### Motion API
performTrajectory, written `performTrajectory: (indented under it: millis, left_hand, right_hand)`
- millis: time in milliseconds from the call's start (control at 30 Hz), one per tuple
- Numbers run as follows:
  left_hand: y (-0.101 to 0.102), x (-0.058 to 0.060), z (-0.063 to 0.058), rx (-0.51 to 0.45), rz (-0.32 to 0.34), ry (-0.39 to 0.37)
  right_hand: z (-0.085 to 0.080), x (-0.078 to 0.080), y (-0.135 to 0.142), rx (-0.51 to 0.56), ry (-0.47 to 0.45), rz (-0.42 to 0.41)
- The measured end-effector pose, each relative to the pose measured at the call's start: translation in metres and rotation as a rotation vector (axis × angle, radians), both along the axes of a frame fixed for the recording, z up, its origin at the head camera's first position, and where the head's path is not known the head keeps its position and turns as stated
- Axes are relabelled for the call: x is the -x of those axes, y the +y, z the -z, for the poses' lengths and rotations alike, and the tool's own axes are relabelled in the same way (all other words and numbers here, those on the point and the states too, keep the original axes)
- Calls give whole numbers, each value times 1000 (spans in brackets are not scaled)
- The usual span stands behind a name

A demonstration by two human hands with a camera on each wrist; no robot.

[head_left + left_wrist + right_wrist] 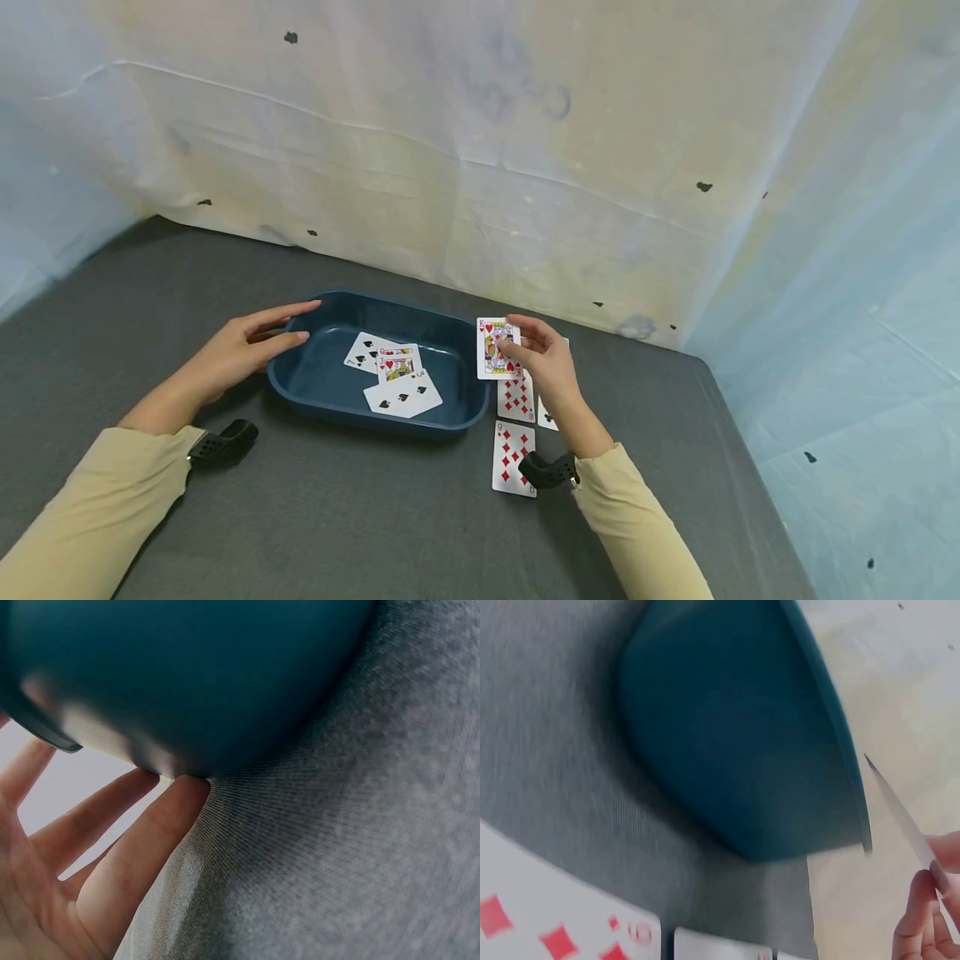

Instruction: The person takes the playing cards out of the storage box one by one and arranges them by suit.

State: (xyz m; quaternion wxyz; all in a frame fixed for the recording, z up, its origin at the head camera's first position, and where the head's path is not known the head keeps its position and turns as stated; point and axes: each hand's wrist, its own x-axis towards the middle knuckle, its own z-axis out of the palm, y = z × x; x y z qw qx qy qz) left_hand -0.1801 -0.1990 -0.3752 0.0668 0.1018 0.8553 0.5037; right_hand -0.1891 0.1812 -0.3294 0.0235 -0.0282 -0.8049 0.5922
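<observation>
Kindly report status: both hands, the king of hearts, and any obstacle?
Left hand touching left end of blue tray. Right hand pinching king of hearts by tray's right end. No obstacle seen between card and tray.

covered, cropped and blurred

the person's bare right hand covers the right edge of a white rectangular king-of-hearts card and most of a white club card, its rank unreadable. a black wrist strap hides part of the white nine-of-diamonds card. in the left wrist view, the dark blue rounded tray is cropped; in the right, a blurred white diamond card is cut off.
</observation>
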Motion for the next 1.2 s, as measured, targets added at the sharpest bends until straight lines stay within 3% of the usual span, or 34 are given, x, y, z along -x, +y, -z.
performTrajectory:
  millis: [267, 667, 1200]
  left_hand:
    - [0, 1, 0, 14, -9, 1]
    - [-2, 2, 2, 10, -10, -5]
    - [-1, 0, -1, 0, -1, 5]
  right_hand:
    - [5, 8, 27, -4, 29, 91]
    - [19, 22, 61, -39, -18, 214]
    - [37, 31, 105, -125, -18, 319]
